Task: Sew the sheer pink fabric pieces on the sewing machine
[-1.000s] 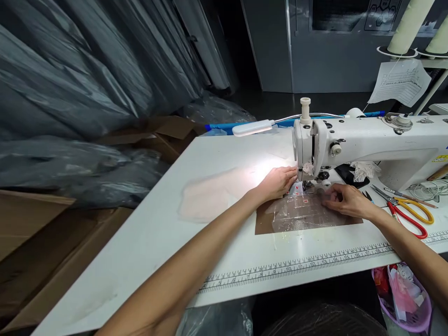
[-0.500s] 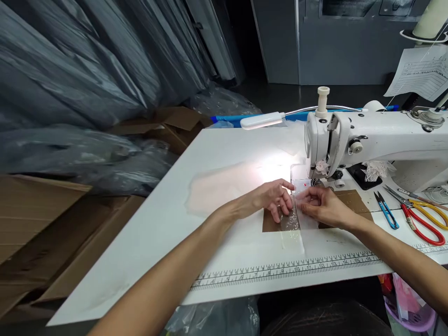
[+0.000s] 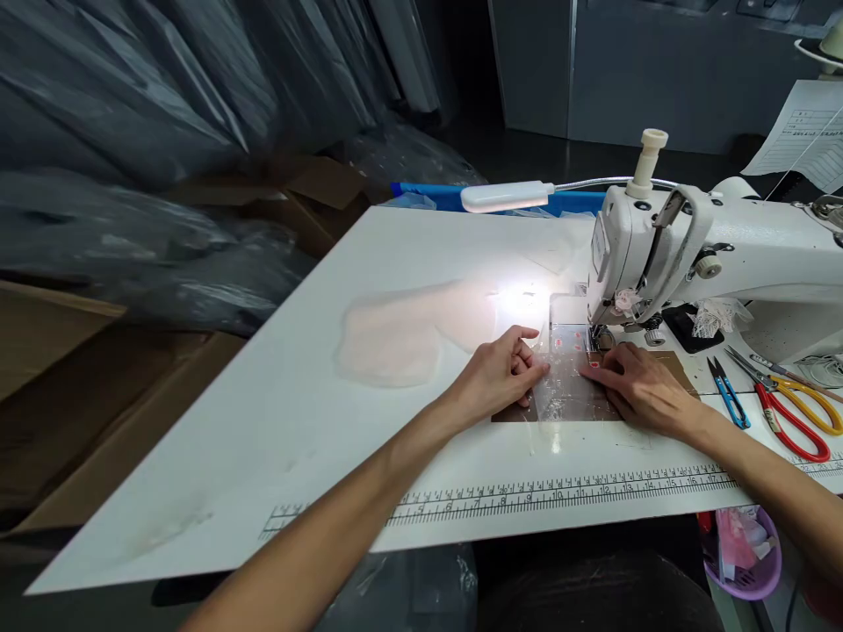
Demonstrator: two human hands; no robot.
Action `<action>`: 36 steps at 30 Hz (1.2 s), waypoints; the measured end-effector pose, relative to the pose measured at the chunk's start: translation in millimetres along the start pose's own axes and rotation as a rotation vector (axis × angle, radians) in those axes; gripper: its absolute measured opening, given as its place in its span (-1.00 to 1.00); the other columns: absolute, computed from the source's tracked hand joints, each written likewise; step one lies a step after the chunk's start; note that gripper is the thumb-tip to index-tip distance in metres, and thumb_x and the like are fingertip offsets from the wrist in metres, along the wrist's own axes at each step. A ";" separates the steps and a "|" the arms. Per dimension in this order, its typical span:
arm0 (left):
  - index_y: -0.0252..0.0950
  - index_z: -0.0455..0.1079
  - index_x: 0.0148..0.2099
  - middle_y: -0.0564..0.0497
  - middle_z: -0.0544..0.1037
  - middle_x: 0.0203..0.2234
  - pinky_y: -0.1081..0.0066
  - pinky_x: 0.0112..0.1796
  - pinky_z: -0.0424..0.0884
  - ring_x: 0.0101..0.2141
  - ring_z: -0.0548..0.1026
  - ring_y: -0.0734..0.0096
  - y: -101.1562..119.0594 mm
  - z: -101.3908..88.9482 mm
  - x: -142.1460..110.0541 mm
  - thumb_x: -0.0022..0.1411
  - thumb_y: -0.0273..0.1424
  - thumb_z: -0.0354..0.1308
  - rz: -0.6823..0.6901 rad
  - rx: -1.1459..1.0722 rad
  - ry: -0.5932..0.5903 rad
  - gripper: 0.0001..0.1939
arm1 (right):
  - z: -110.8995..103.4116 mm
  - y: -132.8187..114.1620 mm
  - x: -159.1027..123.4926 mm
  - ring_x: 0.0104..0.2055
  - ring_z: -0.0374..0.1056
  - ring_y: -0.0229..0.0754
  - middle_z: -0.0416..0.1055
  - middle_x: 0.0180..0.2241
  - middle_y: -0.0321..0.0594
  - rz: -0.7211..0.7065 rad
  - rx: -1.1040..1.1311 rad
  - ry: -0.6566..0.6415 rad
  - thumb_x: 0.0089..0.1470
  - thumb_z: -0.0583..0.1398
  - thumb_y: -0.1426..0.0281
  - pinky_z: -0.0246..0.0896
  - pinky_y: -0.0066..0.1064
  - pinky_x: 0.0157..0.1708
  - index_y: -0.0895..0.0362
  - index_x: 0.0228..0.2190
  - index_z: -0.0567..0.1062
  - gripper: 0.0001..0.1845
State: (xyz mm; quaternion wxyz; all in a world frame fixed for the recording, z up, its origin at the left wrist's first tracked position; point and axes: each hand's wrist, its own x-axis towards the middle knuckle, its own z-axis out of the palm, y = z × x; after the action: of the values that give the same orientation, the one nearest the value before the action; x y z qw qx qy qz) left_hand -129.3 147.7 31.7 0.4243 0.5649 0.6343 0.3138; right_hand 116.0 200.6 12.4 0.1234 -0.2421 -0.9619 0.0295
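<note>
A thin see-through sheet [image 3: 567, 391] lies in front of the sewing machine [image 3: 623, 254], over a brown patch of the table [image 3: 515, 413]. My left hand [image 3: 500, 373] is closed at the sheet's left edge, thumb and curled fingers together, the index finger more stretched. My right hand [image 3: 636, 382] has its thumb and fingers closed on the right side of the sheet, just below the presser foot [image 3: 598, 338]. Its fingertips are partly hidden. Small red marks [image 3: 577, 340] show near the needle plate.
Blue thread snips [image 3: 728, 393], red-handled scissors [image 3: 794, 428] and yellow-handled scissors [image 3: 813, 405] lie to the right. A printed ruler [image 3: 527, 502] runs along the front edge. A lamp [image 3: 507, 196] lights the table [image 3: 277, 456]. Cardboard boxes [image 3: 132, 421] stand at left; a purple basket [image 3: 757, 584] hangs low right.
My hands have moved apart, and the sheet now lies spread flat between them. The right hand has turned palm down, close to the presser foot. The view has shifted slightly.
</note>
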 end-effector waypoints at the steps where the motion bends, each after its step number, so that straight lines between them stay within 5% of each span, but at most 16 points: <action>1: -0.25 0.25 0.03 0.20 0.49 -0.52 0.45 -0.57 0.40 -0.70 0.45 0.50 -0.5 0.3 0.0 0.17 -0.33 0.19 0.010 0.016 0.018 -0.61 | 1.3 3.9 1.7 -0.22 0.31 -0.07 0.38 -0.18 0.03 0.013 -0.064 -0.011 0.29 -0.04 0.42 0.35 -0.20 -0.25 0.10 0.09 0.45 -0.56; 11: -0.28 0.29 0.06 0.10 0.53 -0.47 0.40 -0.49 0.42 -0.54 0.45 0.43 -2.1 12.6 2.0 0.02 -0.11 0.32 0.028 0.118 0.175 -0.38 | 10.5 15.8 -4.7 -0.12 0.27 -0.05 0.33 -0.10 0.00 0.100 0.146 0.035 0.30 -0.01 0.37 0.30 -0.14 -0.12 0.01 0.11 0.45 -0.57; 16: -0.29 0.25 0.09 0.13 0.48 -0.48 0.50 -0.68 0.32 -0.61 0.38 0.48 -0.3 8.4 2.8 -0.01 -0.15 0.29 -0.072 -0.066 0.135 -0.35 | 10.6 14.1 -8.5 -0.14 0.27 -0.07 0.35 -0.13 -0.02 0.118 0.249 0.053 0.33 -0.04 0.34 0.27 -0.14 -0.14 0.03 0.15 0.42 -0.55; 21: -0.30 0.25 0.06 0.15 0.46 -0.50 0.51 -0.70 0.29 -0.64 0.34 0.52 -3.9 8.1 9.2 -0.05 -0.10 0.30 0.041 -0.161 0.210 -0.33 | 6.3 9.9 -7.1 -0.11 0.25 -0.03 0.34 -0.12 -0.02 0.127 0.172 0.005 0.31 0.02 0.35 0.23 -0.08 -0.13 -0.03 0.15 0.42 -0.57; 29: -0.30 0.30 0.05 0.14 0.48 -0.54 0.38 -0.45 0.35 -0.52 0.43 0.42 -6.0 4.0 5.6 0.05 -0.12 0.27 0.072 0.096 0.054 -0.42 | 5.0 4.5 -3.6 -0.08 0.22 0.00 0.33 -0.08 0.02 0.147 0.127 -0.037 0.30 0.01 0.38 0.20 -0.07 -0.11 0.06 0.13 0.42 -0.57; 36: -0.30 0.29 0.09 0.15 0.44 -0.55 0.47 -0.58 0.27 -0.57 0.34 0.47 -1.9 0.5 3.5 0.02 -0.09 0.30 -0.006 0.043 -0.002 -0.35 | 9.3 8.5 -6.9 -0.05 0.21 -0.02 0.34 -0.09 -0.01 0.132 0.179 0.013 0.30 0.02 0.35 0.18 -0.09 -0.07 0.04 0.10 0.45 -0.59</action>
State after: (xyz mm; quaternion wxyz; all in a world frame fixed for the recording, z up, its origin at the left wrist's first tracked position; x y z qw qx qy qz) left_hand -129.7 150.8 29.1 0.4135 0.5726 0.6421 0.2982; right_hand 123.5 204.9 0.9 0.1488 -0.2931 -0.9365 0.1219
